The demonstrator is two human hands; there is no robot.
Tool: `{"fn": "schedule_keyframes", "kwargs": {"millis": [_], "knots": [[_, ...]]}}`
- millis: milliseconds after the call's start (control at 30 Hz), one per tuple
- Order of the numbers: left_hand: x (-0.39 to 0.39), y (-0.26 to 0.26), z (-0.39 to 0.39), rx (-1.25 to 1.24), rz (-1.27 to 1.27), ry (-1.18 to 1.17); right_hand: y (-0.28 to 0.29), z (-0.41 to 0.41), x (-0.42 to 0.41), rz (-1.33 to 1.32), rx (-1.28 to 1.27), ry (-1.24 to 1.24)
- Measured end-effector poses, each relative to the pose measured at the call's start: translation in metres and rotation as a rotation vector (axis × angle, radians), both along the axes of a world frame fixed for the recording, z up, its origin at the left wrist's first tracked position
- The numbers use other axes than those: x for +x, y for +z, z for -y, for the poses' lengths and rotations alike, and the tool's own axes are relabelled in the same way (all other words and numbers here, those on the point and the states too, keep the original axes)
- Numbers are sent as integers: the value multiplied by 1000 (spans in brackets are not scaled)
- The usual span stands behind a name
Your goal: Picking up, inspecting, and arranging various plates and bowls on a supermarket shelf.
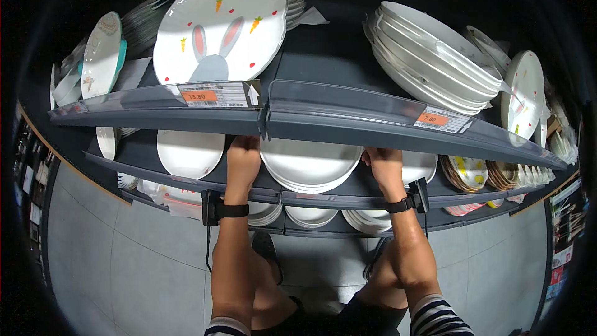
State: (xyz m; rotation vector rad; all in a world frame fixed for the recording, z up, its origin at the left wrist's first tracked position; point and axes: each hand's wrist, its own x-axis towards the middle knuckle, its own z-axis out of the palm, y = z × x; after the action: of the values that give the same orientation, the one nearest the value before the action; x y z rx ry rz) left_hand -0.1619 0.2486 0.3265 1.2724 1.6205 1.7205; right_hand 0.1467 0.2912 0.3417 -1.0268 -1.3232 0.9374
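Note:
A stack of white plates [308, 168] rests on the middle shelf, below the overhanging lip of the shelf above. My left hand [244, 161] is at the left rim of this stack, its fingers hidden under the lip. On the opposite side, my right hand [386, 165] reaches in near the right rim, with a few curled fingertips showing. Whether either hand grips the plates cannot be seen. Left of my left hand stands a white plate [190, 151], and white plates [419, 167] also show past my right wrist.
The upper shelf [322, 121] juts out over my hands. It carries a large rabbit-patterned plate [219, 32] and a leaning stack of white bowls [433, 56]. Lower down are more white dishes [311, 215]. Yellow-patterned dishes [468, 172] stand at the right. Grey tile floor [154, 261] lies below.

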Motion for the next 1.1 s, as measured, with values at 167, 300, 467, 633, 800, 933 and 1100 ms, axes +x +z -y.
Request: {"fn": "schedule_keyframes", "kwargs": {"millis": [167, 300, 467, 633, 800, 933, 1100], "knots": [[2, -5, -5, 154, -438, 129, -7, -8, 3, 345, 106, -50], [1, -10, -7, 201, -586, 183, -8, -8, 3, 498, 256, -111], [11, -8, -5, 165, -661, 256, -10, -9, 4, 588, 261, -101], [15, -6, -1, 57, -730, 306, 2, -2, 0, 673, 306, -115], [18, -8, -1, -15, -755, 285, -7, -2, 9, 725, 358, -160], [7, -15, -1, 75, -822, 268, -4, 1, 4, 747, 299, -129], [13, 4, 8, 18, -790, 285, -2, 3, 18, 637, 351, -211]]}}
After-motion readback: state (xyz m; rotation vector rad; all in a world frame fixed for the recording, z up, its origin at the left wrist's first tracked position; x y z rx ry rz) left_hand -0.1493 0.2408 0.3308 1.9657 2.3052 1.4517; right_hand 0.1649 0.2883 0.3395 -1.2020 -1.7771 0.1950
